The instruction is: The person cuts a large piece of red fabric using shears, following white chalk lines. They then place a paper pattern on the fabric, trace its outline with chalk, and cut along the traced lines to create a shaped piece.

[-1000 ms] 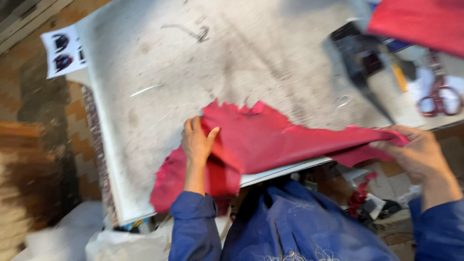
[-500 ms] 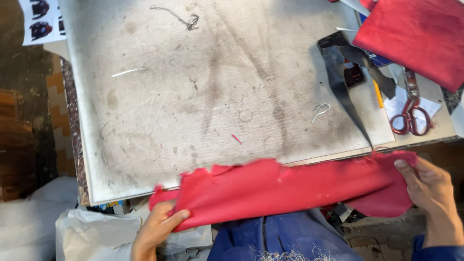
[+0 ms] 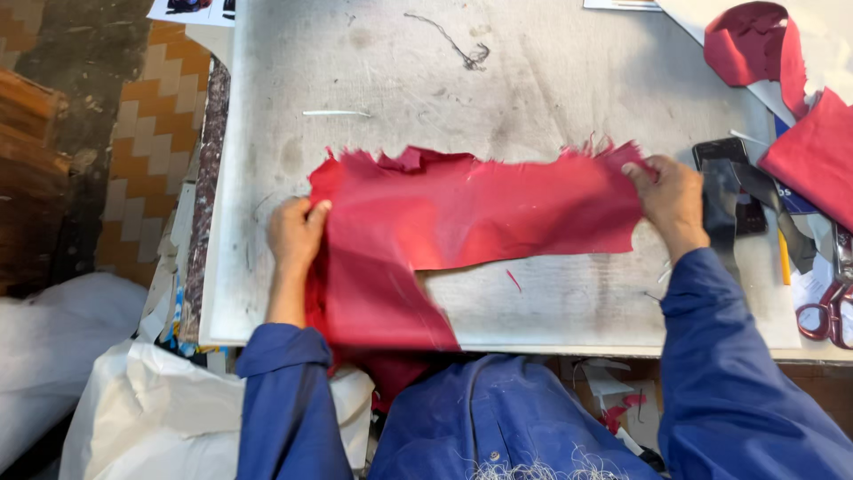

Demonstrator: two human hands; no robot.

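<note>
So the person in the blue work jacket is standing at a scuffed whitish worktable [image 3: 551, 62] and is spreading a ragged piece of red leather [image 3: 480, 213] flat across it. The left hand [image 3: 296, 233] is gripping the leather's left edge, fingers curled over it with the thumb tucked underneath, so closed around the material. The right hand [image 3: 671, 197] is pinching the top right corner, fingers closed on the frayed edge. The piece is lying stretched between the two hands in the middle of the table, and its lower left part is hanging off the near edge toward the person's lap.

Off to the right there's a dark phone [image 3: 727, 182] lying just beside the right hand, with a dark strap running across it. Red-handled scissors [image 3: 822, 311] are sitting near the table's right edge, and more red pieces [image 3: 813, 156] are piled at the far right corner. A bit of dark thread [image 3: 466, 55] is lying at the top of the table.
</note>
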